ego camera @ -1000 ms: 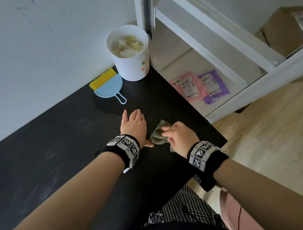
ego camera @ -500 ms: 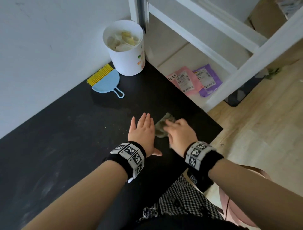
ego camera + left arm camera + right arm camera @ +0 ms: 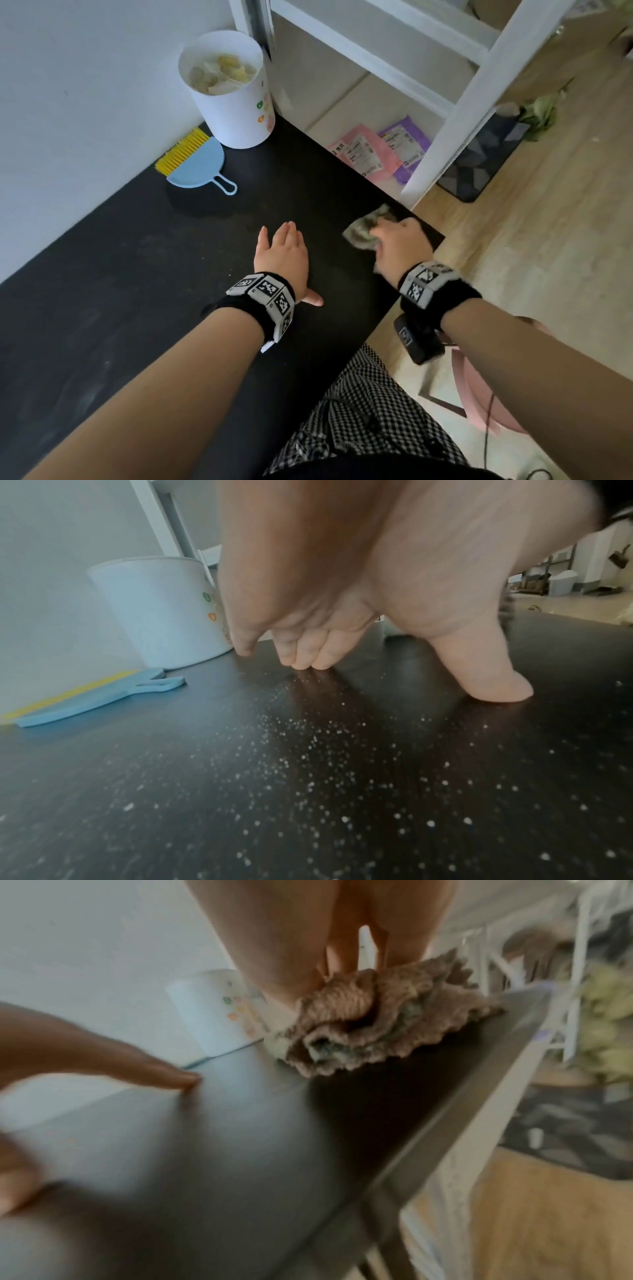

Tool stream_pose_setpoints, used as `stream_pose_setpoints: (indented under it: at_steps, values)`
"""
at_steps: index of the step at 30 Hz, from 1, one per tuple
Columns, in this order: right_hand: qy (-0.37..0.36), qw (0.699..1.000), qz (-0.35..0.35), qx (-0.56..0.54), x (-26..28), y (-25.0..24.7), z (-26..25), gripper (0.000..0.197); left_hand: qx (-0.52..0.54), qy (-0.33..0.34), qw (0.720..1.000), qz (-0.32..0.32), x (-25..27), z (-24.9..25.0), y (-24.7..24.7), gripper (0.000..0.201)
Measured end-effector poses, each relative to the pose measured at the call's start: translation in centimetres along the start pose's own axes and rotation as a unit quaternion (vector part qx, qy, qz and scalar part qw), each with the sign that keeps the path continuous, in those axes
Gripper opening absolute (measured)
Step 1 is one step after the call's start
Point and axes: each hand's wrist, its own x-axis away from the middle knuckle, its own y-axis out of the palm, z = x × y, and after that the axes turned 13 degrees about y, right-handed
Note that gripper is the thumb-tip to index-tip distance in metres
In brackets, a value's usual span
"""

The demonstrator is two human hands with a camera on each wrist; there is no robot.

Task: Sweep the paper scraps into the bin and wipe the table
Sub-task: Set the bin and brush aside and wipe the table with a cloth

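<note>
Scraps [image 3: 221,73] sat inside the bin [image 3: 236,113], which stood on the black counter [image 3: 120,291] at 12 o'clock, with the dustpan [image 3: 198,164] and brush [image 3: 181,147] just beside it at 11. Left hand [image 3: 284,260] lay flat on the counter, fingers straight, its grip holding nothing. Right hand [image 3: 400,246], at 2 o'clock by the counter's edge, had its grip clamped on the cloth [image 3: 364,228], which touched the surface.

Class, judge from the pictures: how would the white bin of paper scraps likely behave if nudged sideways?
The bin is tall with a narrower base, so it may tip. Holding only paper scraps, it is probably light and would slide easily on the smooth table.
</note>
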Motion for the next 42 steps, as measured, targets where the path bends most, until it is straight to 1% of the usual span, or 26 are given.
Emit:
stream_pose_setpoints:
  at_steps: [1,4,5,8,10,13,14,17,19,22,24,26,28,29,30,31,32,34,36,37,40,41,42]
  values:
    - [-0.017,1.0,-0.015,-0.009,1.8,0.5,-0.4,0.04,-0.001,0.0,1.0,-0.002,0.0,0.0,0.0,0.13]
    - [-0.13,0.99,-0.051,-0.002,5.9,1.7,-0.5,0.037,-0.004,0.002,1.0,0.004,0.0,-0.1,0.0,0.129]
    - [-0.148,0.987,-0.06,-0.013,6.4,1.8,-0.1,0.037,-0.006,0.004,1.0,0.006,0.0,0.0,0.0,0.13]
    - [-0.156,0.984,-0.08,-0.031,5.7,1.3,1.5,0.036,-0.013,0.0,1.0,0.007,0.0,0.2,0.0,0.131]
    - [-0.128,0.989,-0.071,-0.021,4.0,0.9,3.0,0.036,-0.015,-0.006,1.0,0.009,0.0,0.3,0.0,0.131]
    - [-0.01,0.998,-0.014,-0.059,0.7,-0.2,5.9,0.033,-0.013,-0.008,1.0,0.009,0.0,0.4,-0.1,0.13]
    - [0.016,0.998,0.0,-0.068,-0.2,-0.6,6.5,0.032,-0.012,-0.009,1.0,0.005,0.0,0.5,-0.1,0.129]
    - [0.046,0.997,0.012,-0.064,-1.6,-1.2,6.8,0.031,-0.015,-0.012,1.0,-0.007,-0.2,0.6,-0.4,0.129]
    - [0.044,0.999,0.014,-0.024,-0.7,-1.2,5.8,0.032,-0.018,-0.017,1.0,-0.014,-0.3,0.7,-0.4,0.13]
    - [-0.004,1.0,-0.008,0.007,2.5,-0.5,4.0,0.033,-0.007,-0.02,1.0,-0.018,-0.3,0.9,-0.5,0.13]
    - [-0.074,0.997,-0.032,-0.001,5.3,0.7,2.9,0.034,0.008,-0.023,1.0,-0.013,-0.2,0.9,-0.4,0.13]
    - [-0.144,0.987,-0.068,-0.005,7.5,1.6,2.3,0.035,0.031,-0.029,0.999,-0.003,0.1,0.8,0.0,0.129]
    - [-0.198,0.975,-0.102,0.0,7.9,1.9,2.6,0.036,0.051,-0.032,0.998,0.011,0.6,1.0,0.5,0.127]
    - [-0.209,0.971,-0.116,-0.006,7.4,1.6,3.0,0.036,0.056,-0.034,0.998,0.018,0.9,1.2,0.8,0.125]
    - [-0.206,0.971,-0.124,-0.012,6.4,1.3,3.7,0.036,0.06,-0.034,0.997,0.024,1.4,1.6,1.1,0.125]
    - [-0.192,0.974,-0.116,-0.011,5.2,0.8,4.4,0.036,0.064,-0.033,0.997,0.025,1.8,1.9,1.4,0.124]
    - [-0.164,0.982,-0.095,-0.006,3.9,0.2,5.1,0.036,0.069,-0.03,0.997,0.024,2.3,2.4,1.7,0.123]
    - [-0.079,0.996,-0.042,-0.024,1.3,-1.1,6.5,0.035,0.082,-0.034,0.996,0.015,3.3,3.1,2.5,0.123]
    - [-0.024,0.999,-0.024,-0.034,-0.1,-1.7,6.7,0.034,0.093,-0.053,0.994,0.005,4.2,3.8,3.3,0.124]
    - [-0.011,1.0,-0.022,-0.015,-0.3,-1.6,6.3,0.034,0.096,-0.067,0.993,-0.002,4.6,4.0,3.6,0.126]
    - [-0.016,0.998,-0.039,0.043,1.4,-0.7,3.8,0.036,0.1,-0.097,0.99,-0.019,5.3,4.5,4.4,0.128]
    - [-0.038,0.997,-0.05,0.048,2.5,-0.3,3.0,0.037,0.099,-0.101,0.99,-0.021,5.3,4.6,4.5,0.129]
    - [-0.08,0.993,-0.062,0.055,3.7,0.3,2.3,0.036,0.096,-0.102,0.99,-0.021,5.3,4.6,4.6,0.13]
